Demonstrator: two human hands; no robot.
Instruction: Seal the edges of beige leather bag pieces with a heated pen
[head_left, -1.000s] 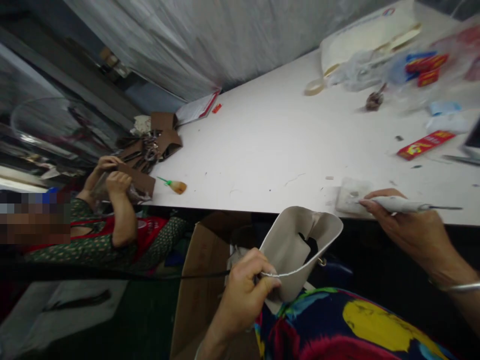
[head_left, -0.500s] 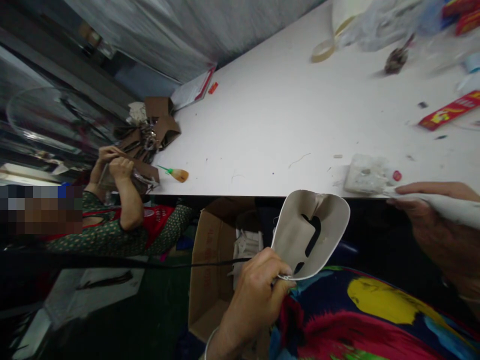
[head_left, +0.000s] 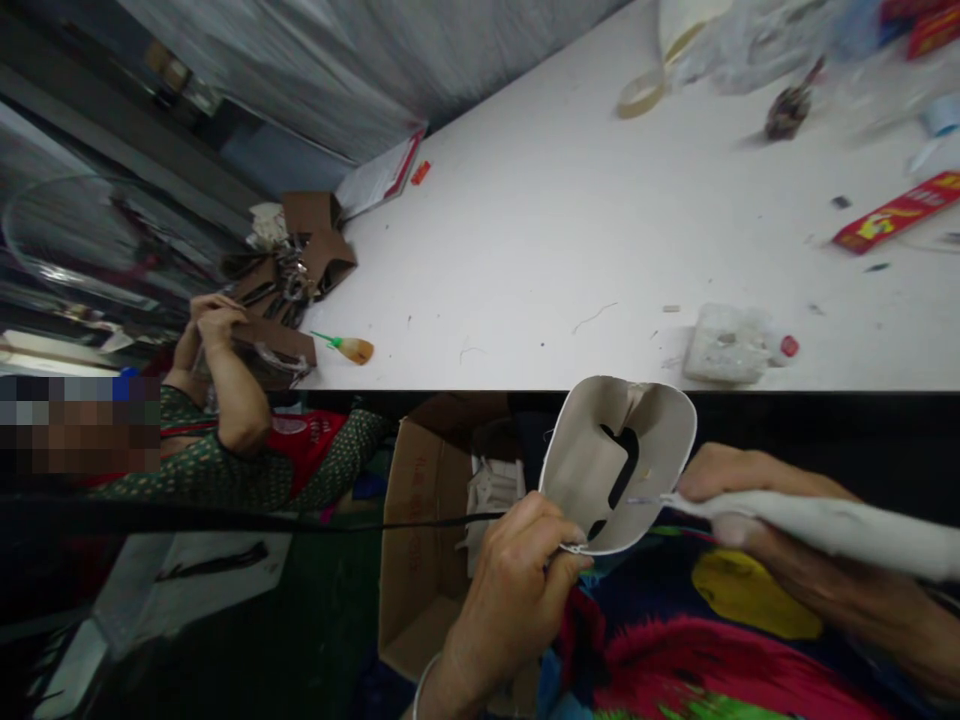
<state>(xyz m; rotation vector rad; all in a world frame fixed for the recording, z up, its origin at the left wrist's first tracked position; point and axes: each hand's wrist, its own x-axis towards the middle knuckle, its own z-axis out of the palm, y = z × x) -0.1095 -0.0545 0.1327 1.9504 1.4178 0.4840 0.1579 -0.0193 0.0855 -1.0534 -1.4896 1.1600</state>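
My left hand (head_left: 517, 570) pinches the lower rim of a beige, cup-shaped piece (head_left: 664, 440) held just off the table's front edge. Its open side faces me, and a black strip (head_left: 628, 465) runs along the inside. Between the fingers of my right hand (head_left: 742, 500) is a long white tool (head_left: 832, 525) with a thin tip. That tip overlaps the right part of the piece's opening; whether it touches the inside I cannot tell. Beyond, on the table edge, sits a whitish, crusted block-like container (head_left: 724, 345) with a red cap (head_left: 789, 346) beside it.
The white table (head_left: 525, 250) carries a tape roll (head_left: 641, 95), a red box (head_left: 896, 212) and a small bottle with a green nozzle (head_left: 352, 350). At left a co-worker's hands (head_left: 217, 315) handle brown pieces. A cardboard box (head_left: 405, 560) with pale pieces stands below the table.
My right hand has brought the white tool from the crusted container leftward and down to the opening of the beige piece. My left hand keeps its hold, nearly unmoved.
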